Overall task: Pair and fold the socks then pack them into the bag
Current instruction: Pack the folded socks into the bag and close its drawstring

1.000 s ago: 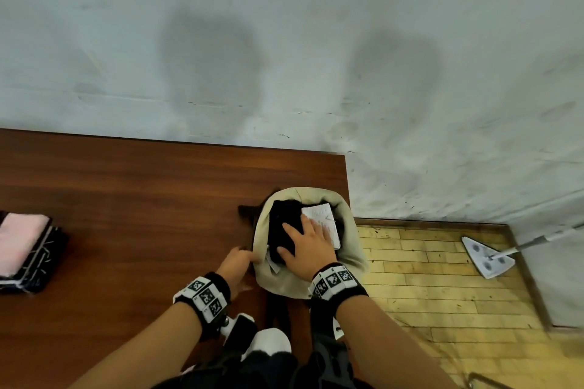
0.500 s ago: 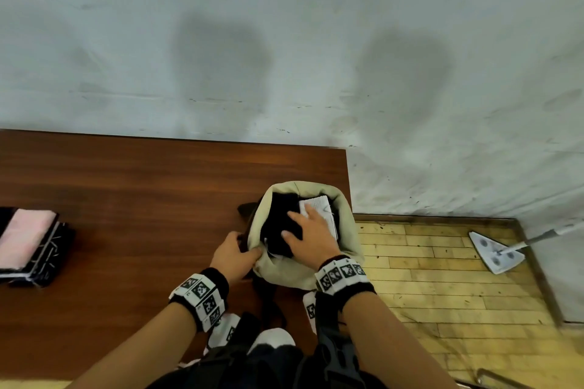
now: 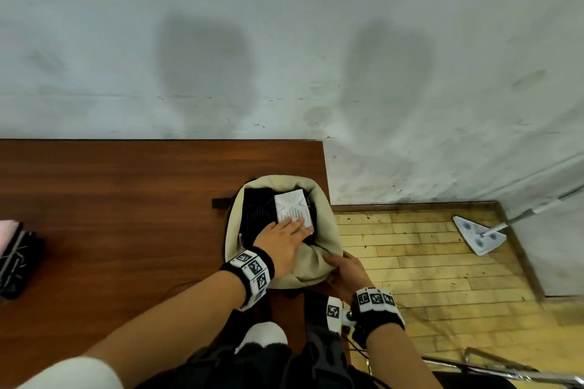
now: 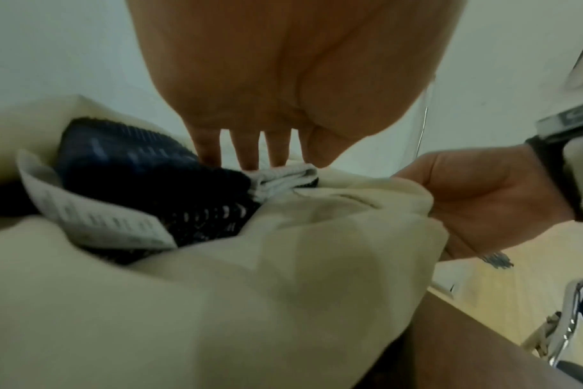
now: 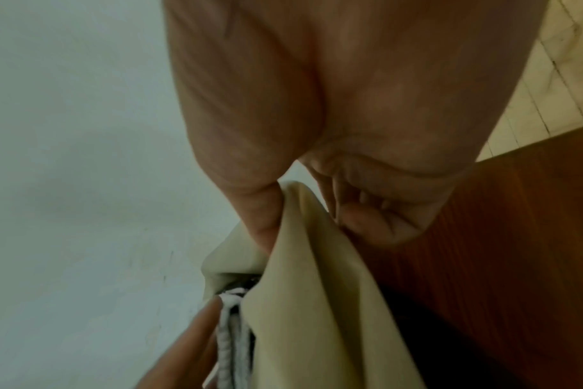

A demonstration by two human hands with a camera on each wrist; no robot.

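Note:
A beige cloth bag (image 3: 322,259) stands open at the right end of the wooden table (image 3: 126,215). Inside it lie a dark folded sock pair (image 3: 256,211) and a white patterned folded pair (image 3: 290,210). My left hand (image 3: 289,232) lies flat in the bag mouth, straight fingers pressing on the socks. The left wrist view shows those fingers (image 4: 247,150) touching the white pair (image 4: 283,179) beside the dark pair (image 4: 143,171) and a white label (image 4: 94,218). My right hand (image 3: 343,267) grips the bag's near right rim, thumb and fingers pinching the fabric (image 5: 310,302).
A stack of folded socks, pink on black (image 3: 12,256), sits at the table's left edge. The bag is close to the table's right edge, with wooden floor beyond. A mop head (image 3: 477,235) lies on the floor, and a metal chair frame (image 3: 505,369) is at bottom right.
The hands swapped roles: the right hand left the bag's inside and took hold of its right rim. The left hand let go of the left rim and now presses on the socks.

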